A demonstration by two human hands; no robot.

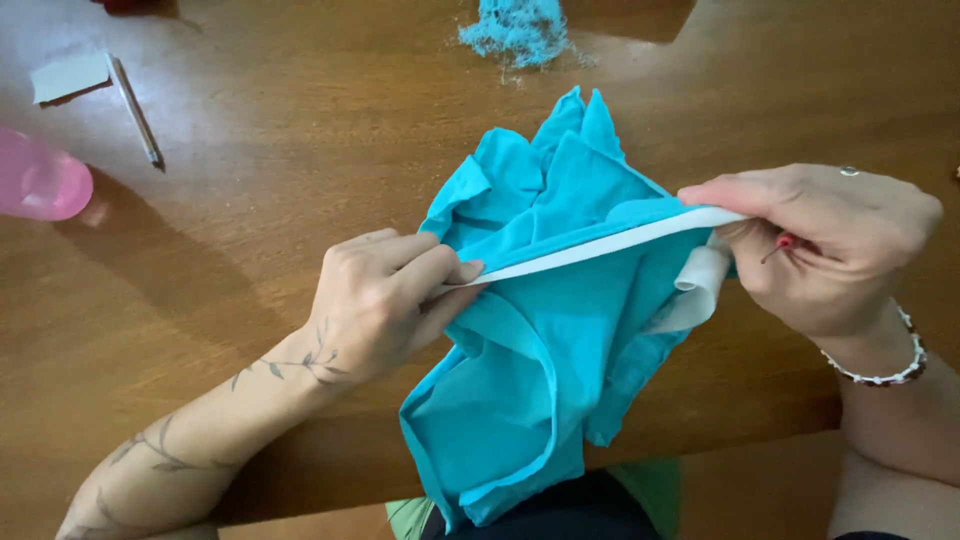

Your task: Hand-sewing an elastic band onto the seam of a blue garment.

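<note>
Turquoise fabric (530, 350) lies bunched on the near edge of the wooden counter (300, 130), its lower part hanging over the edge. A white elastic band (600, 247) runs taut across it between the two hands. The left hand (385, 300) pinches the band's left end between thumb and fingers – closed tight on it. The right hand (820, 245) is closed on the band's other end, where the white strip folds under, and also has a red-headed pin (780, 245) between its fingers; a beaded bracelet (890, 365) circles that wrist. Farther back lie a pen (135, 110), a white slip of paper (68, 76), a pink container (40, 182) and a heap of turquoise scraps (515, 32).
</note>
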